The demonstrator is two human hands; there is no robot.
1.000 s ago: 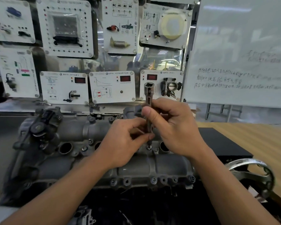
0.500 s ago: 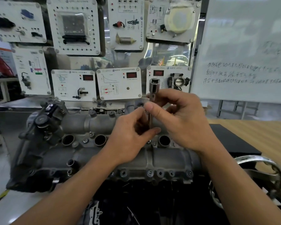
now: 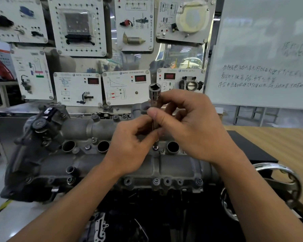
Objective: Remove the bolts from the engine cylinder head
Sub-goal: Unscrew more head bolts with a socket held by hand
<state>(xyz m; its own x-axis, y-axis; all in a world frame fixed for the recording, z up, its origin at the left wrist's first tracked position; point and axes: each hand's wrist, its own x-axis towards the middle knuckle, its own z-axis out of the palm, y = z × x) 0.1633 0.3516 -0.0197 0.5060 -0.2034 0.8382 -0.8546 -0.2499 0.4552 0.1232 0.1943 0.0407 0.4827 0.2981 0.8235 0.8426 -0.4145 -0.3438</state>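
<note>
Left hand (image 3: 129, 147), right hand (image 3: 191, 126) pinch my upright silver socket driver (image 3: 153, 95) on the grey metal cylinder head (image 3: 77, 130). Wooden tabletop (image 3: 278, 145) right, whiteboard (image 3: 261, 41) and white panels (image 3: 77, 89) behind.

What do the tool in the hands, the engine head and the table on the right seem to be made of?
The tool looks like polished steel, judging by its bright shine. The engine head is dull grey cast metal, probably aluminium; its surface is rough and matte. The table is pale wood or laminate; grain lines show.
</note>
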